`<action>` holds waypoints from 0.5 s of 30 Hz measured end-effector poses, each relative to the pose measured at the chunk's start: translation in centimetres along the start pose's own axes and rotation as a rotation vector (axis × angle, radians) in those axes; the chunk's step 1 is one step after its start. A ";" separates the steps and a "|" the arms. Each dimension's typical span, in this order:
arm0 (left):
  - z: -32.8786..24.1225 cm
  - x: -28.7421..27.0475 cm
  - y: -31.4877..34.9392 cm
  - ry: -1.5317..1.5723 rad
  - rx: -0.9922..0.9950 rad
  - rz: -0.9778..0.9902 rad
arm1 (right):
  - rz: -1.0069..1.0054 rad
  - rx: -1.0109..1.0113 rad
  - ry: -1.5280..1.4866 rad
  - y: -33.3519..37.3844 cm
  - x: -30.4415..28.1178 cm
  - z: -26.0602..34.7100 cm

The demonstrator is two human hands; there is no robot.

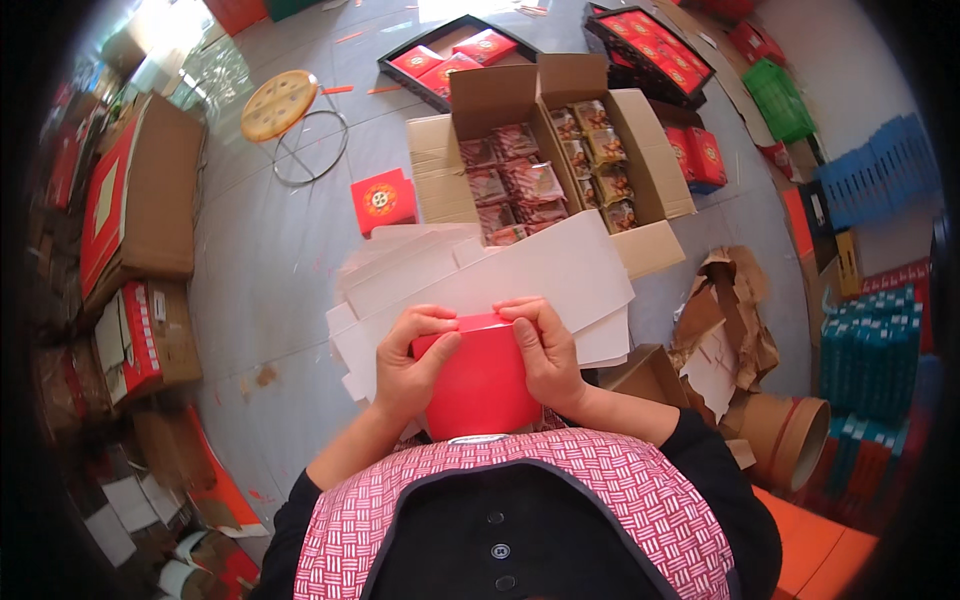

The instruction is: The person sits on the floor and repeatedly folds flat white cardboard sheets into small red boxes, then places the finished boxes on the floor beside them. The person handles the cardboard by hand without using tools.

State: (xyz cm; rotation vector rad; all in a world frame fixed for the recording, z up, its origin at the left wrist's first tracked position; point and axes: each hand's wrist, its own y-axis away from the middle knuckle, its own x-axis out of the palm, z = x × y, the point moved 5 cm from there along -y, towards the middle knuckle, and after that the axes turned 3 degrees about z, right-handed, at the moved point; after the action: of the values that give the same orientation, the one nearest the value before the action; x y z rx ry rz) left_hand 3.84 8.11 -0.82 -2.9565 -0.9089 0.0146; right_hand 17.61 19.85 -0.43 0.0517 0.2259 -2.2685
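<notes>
Red box btwn fingers (L+R)

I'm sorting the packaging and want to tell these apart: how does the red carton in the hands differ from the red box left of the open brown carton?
The red carton is held between the left hand and right hand, while the red box sits untouched beyond the white sheets. The red carton's visible face is plain; the red box shows a round golden emblem. Both are mainly red.

Workshop or stockroom — open carton, wrapped packets — red boxes in black tray.
</notes>
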 end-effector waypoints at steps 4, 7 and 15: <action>0.1 -1.4 -0.5 0.074 -0.016 -0.071 | 0.072 -0.051 0.104 -2.9 -2.2 1.5; 0.5 -3.0 -0.5 0.024 -0.059 -0.157 | -0.233 -0.216 0.033 -8.8 -9.3 1.2; 1.1 -2.9 -1.5 -0.018 -0.097 -0.176 | -0.167 0.221 0.914 -19.9 -16.1 -25.7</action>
State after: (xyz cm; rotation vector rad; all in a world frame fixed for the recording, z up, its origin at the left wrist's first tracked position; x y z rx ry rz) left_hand 0.53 7.75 -1.83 -2.9546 -1.2027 -0.0094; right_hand 12.01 49.27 -20.97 1.2294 0.4582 -2.2713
